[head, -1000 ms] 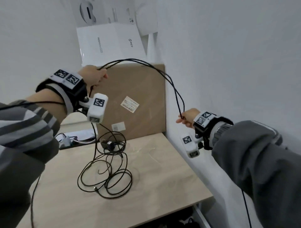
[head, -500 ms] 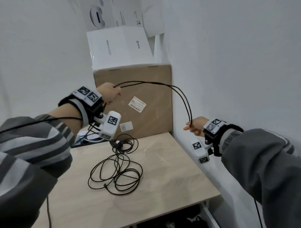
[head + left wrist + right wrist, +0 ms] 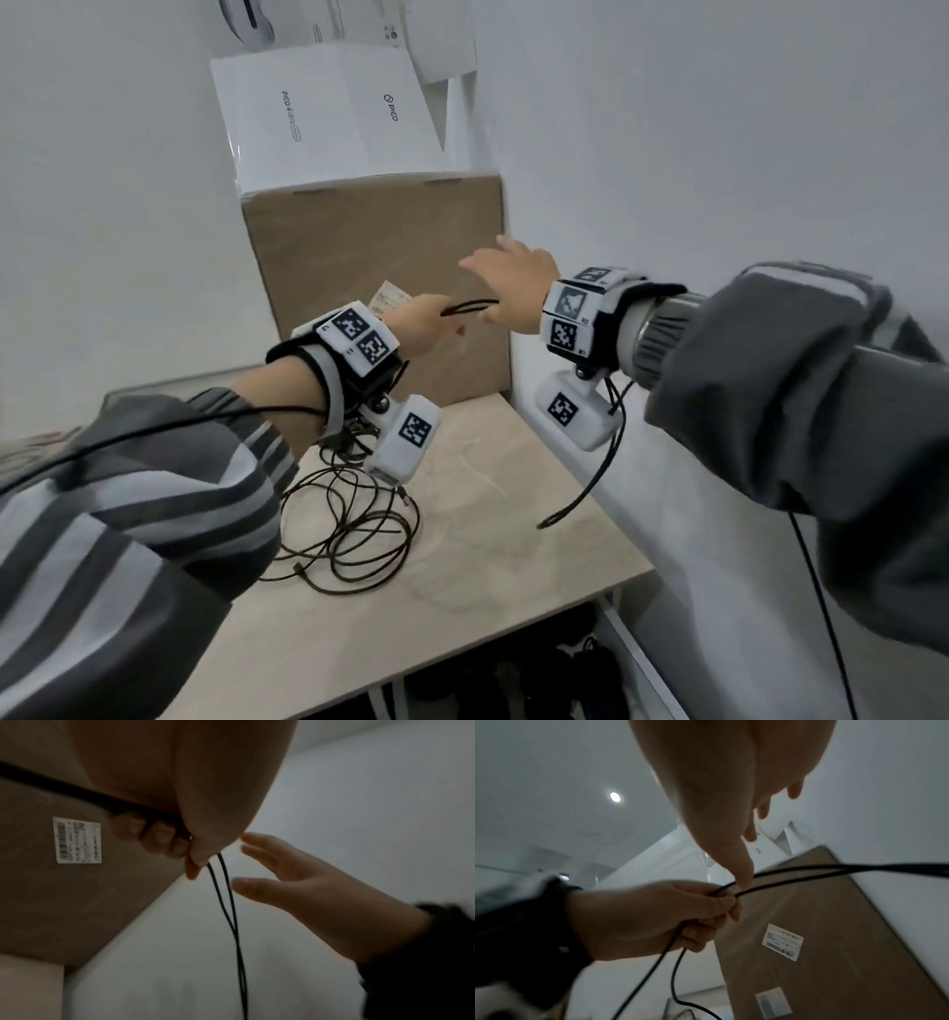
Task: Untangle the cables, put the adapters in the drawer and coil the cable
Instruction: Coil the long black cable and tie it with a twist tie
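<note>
Two strands of cable (image 3: 470,307) run from our left hand (image 3: 421,329), fist closed on them; right hand (image 3: 513,288) spread, holding nothing, near wall. Loose coils (image 3: 354,524) lie mid-table (image 3: 513,591), edges free.

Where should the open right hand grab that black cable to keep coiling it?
Probably on the doubled black cable just beyond the left hand, whose curled fingers pinch both strands. There they run side by side through the air, clear of the tangle on the table. The right hand, fingers spread, sits beside them and could close from the right.
</note>
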